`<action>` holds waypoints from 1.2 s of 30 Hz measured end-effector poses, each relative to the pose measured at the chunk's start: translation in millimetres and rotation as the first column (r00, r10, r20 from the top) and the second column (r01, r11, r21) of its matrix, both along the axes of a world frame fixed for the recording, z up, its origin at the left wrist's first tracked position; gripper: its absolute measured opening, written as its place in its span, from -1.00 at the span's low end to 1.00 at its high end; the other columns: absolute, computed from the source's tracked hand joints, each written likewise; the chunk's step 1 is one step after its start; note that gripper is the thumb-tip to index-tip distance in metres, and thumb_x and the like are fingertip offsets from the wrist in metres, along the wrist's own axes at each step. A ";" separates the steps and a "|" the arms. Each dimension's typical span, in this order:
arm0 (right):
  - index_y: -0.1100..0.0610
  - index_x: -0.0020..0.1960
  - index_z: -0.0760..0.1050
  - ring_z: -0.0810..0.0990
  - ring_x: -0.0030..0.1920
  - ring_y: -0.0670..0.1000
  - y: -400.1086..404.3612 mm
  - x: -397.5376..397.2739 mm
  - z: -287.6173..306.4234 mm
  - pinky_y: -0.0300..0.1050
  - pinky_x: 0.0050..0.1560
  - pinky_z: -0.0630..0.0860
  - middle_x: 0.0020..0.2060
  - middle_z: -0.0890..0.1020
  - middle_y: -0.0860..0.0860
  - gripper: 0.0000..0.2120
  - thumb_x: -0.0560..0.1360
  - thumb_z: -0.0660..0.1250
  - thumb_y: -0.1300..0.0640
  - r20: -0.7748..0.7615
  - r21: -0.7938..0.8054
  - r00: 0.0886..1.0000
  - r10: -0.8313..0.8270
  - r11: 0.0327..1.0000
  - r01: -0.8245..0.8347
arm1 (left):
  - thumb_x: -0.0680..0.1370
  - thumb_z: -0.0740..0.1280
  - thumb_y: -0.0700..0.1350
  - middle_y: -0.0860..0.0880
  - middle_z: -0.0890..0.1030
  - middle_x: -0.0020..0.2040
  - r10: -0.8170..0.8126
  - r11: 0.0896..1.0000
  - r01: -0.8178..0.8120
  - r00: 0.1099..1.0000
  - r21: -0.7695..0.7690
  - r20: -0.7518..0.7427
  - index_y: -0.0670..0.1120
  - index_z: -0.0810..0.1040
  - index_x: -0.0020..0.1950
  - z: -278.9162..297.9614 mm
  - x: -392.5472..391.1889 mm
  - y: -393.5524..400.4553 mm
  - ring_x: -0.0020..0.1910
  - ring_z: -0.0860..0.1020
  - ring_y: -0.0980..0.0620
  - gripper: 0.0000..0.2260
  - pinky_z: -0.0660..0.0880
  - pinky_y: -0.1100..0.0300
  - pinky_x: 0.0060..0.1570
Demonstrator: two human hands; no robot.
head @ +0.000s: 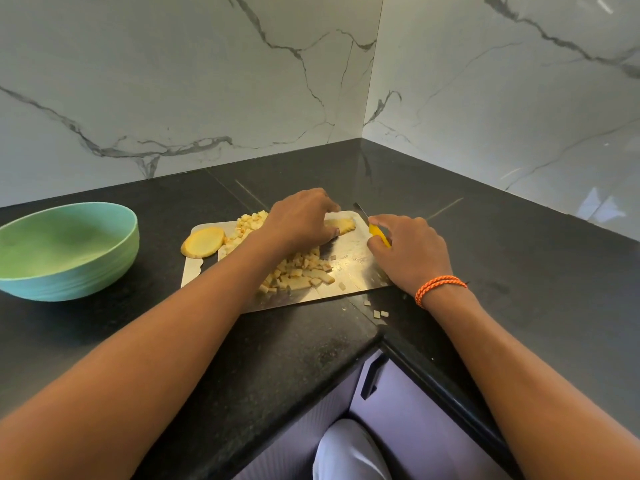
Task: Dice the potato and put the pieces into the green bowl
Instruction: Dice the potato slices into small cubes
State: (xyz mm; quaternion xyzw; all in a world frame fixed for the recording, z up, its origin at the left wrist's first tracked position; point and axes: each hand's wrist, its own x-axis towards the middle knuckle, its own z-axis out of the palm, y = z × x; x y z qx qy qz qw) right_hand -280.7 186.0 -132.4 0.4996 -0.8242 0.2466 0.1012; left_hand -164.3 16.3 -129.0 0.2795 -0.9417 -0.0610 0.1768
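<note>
**Potato Half-Diced on a Steel Board, Bowl Waiting to the Left**

The left hand [304,216] lay over a potato piece [341,226] at the far end of the metal cutting board [349,254], its fingers curled down onto the piece and holding it against the board. The piece's cut edge, ridged with slices, showed just past the fingertips.

The right hand [408,251] gripped a knife [372,225] by its yellow handle — fingers wrapped round it, the thumb side towards the potato. The thin blade pointed away from the person, just beside the held piece; whether it touched the potato could not be told.

Diced potato pieces [298,268] lay in a loose heap across the middle of the board, running from the far left corner down under the left forearm towards the near edge. A flat round potato slice [204,242] rested at the board's left end, partly overhanging onto the black countertop [485,237]. A few stray cubes [379,313] sat on the counter just off the board's near right corner.

The green bowl [65,251] stood on the countertop well to the left of the board — no pieces could be seen inside it. An orange braided band [440,287] circled the right wrist. Marble-patterned walls [173,81] met in the corner behind.
</note>
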 end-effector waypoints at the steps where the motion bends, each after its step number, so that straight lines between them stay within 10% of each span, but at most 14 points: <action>1: -0.07 0.41 0.53 0.66 -0.03 0.08 -0.2 -0.2 0.2 0.05 0.03 0.65 0.15 0.70 0.03 -0.61 0.61 0.26 -0.07 0.002 -0.002 1.000 -0.003 1.000 0.003 | 0.62 0.43 0.12 0.10 0.51 0.46 -0.021 0.999 0.020 1.000 0.029 0.014 0.11 0.53 0.51 -0.8 -0.9 -1.0 0.38 0.50 0.03 -0.55 0.51 0.07 0.19; 7: -0.04 0.41 0.53 0.66 0.01 0.09 0.8 1.1 1.0 0.02 0.03 0.64 0.16 0.70 0.03 -0.62 0.63 0.26 -0.05 0.008 0.006 1.000 0.008 1.000 -0.008 | 0.66 0.36 -0.06 0.09 0.46 0.51 -0.109 0.980 0.097 0.992 0.173 0.067 0.14 0.51 0.52 -2.2 -7.6 -2.7 0.46 0.42 0.01 -0.59 0.45 -0.03 0.42; 26: -0.07 0.48 0.46 0.64 -0.04 0.05 5.6 7.8 2.2 0.01 0.01 0.63 0.14 0.69 0.04 -0.60 0.66 0.19 -0.04 -0.001 0.067 0.999 0.044 0.997 -0.044 | 0.60 0.47 0.11 0.12 0.67 0.26 0.096 0.994 -0.093 0.994 0.053 -0.061 0.08 0.70 0.28 2.8 -7.5 2.3 0.14 0.61 0.06 -0.72 0.53 0.10 -0.01; 36: -0.03 0.48 0.45 0.62 -0.05 0.10 -1.7 17.7 -0.4 0.04 0.02 0.61 0.03 0.66 0.08 -0.58 0.64 0.19 -0.03 -0.013 0.131 1.000 0.025 0.991 -0.023 | 0.49 0.60 -0.10 0.17 0.70 -0.18 0.088 0.961 -0.081 0.996 0.263 -0.017 0.02 0.79 0.04 15.6 12.2 -21.4 -0.13 0.66 0.12 -0.86 0.68 -0.02 0.04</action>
